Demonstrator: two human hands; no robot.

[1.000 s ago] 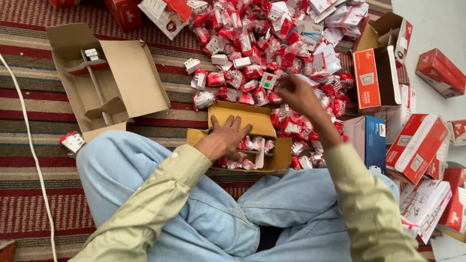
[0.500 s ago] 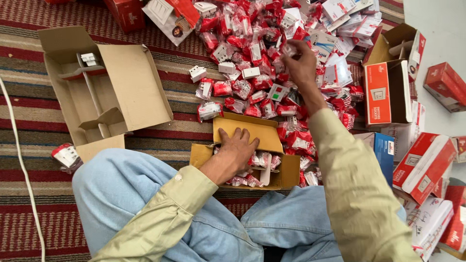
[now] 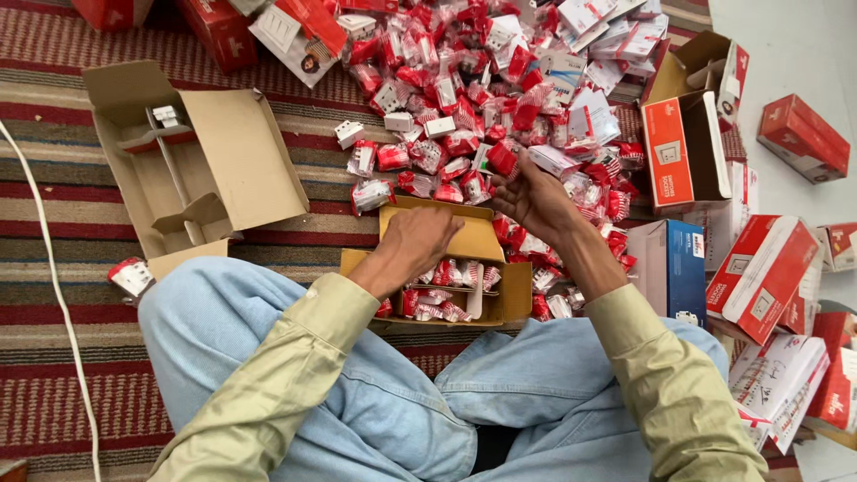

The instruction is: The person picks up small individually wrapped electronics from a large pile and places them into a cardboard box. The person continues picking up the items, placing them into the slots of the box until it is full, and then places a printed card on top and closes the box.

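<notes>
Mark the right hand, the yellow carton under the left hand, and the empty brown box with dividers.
right hand (image 3: 536, 201): head view, on the open palm.
yellow carton (image 3: 482, 241): head view, on its raised back flap.
empty brown box (image 3: 245, 152): head view, on its big open flap.

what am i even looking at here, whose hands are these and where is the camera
There is no machine here. A person sits cross-legged on a striped rug, and a camera worn on their head looks down at their own two bare hands.

The left hand rests on the flap of a small yellow cardboard box partly filled with red-and-white wrapped packets. The right hand is at the edge of a big pile of the same packets and holds one red packet in its fingertips.

An open brown carton lies to the left, red and white boxes to the right, and a white cable runs down the left side.
</notes>
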